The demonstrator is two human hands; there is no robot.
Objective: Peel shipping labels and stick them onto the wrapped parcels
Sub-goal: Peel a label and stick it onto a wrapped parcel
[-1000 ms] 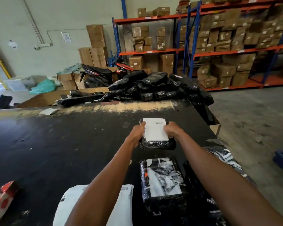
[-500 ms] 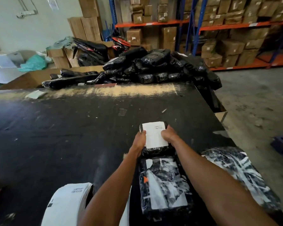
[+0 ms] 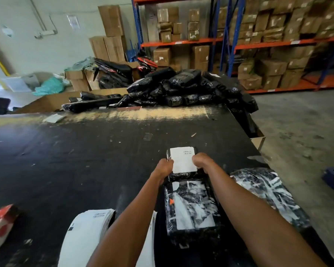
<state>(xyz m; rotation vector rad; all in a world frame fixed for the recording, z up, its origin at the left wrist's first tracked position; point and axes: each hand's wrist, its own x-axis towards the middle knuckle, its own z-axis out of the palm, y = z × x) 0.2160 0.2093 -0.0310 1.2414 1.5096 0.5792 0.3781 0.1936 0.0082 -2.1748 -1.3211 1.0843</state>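
Far right: steel rack point(image 3: 181, 42), blue uprights and orange beams, was packed with brown cartons. More cartons were stacked against the far wall left of it.

Black table point(image 3: 75, 160) took up most of the floor in front of the person, top scuffed bare along the far edge.

Pile of wrapped parcels point(image 3: 181, 87), black film, sat heaped at the table's far edge and spilled off the far-right corner.

Near right: large parcel point(image 3: 268, 193), black wrap with white streaks, lay at the table's right edge.

Just left of it, between the person's forearms, lay a middle parcel point(image 3: 191, 207), same wrap, flat on the table.

Near left: label stack point(image 3: 85, 234), white sheets with print on the top one, partly under the left forearm.

Near-left corner: a red and white object point(image 3: 0, 224), blurred, couldn't tell what it was.

Small parcel point(image 3: 181, 175) sat on the table just beyond the middle parcel, touching or nearly touching it — couldn't tell which.

White shipping label point(image 3: 182, 160) lay on top of the small parcel and covered most of its upper face, print at the far end.

Left hand point(image 3: 163, 167) gripped the small parcel's left side, fingers curled in at the label's edge. Right hand point(image 3: 201, 162) did the same on the right side — both clamped on, label between them.

Paper scrap point(image 3: 53, 118) lay at the table's far left.
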